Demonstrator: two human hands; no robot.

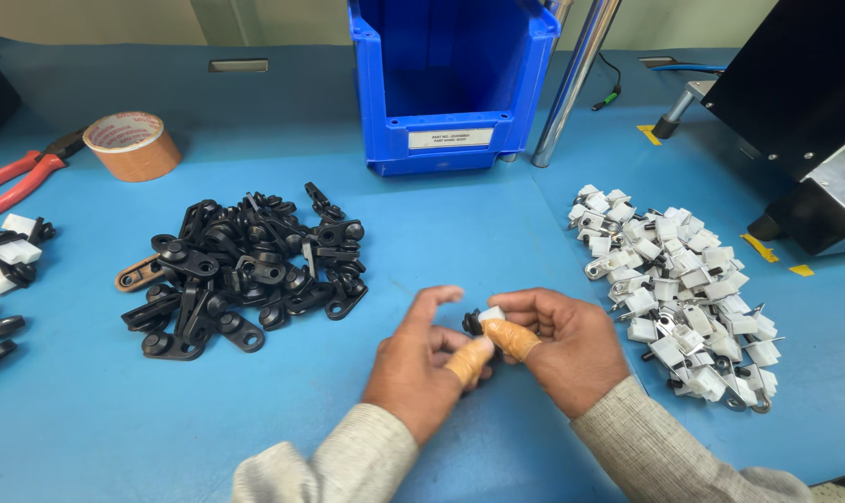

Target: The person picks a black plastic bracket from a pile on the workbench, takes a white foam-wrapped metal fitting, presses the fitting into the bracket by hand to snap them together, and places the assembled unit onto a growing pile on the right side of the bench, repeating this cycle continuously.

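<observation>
On the blue bench (441,242), the left hand (418,363) and right hand (562,345) both pinch a small black-and-white clip (483,319) — light, stiff, probably best gripped at its edges — between taped fingertips.

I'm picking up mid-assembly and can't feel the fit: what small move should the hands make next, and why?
Probably press the white clip down onto the black part with the right hand while the left hand steadies it. Both pieces sit together between the taped fingertips, but the white piece seems perched on top rather than seated. Joined pieces lie at the table's left edge.
</observation>
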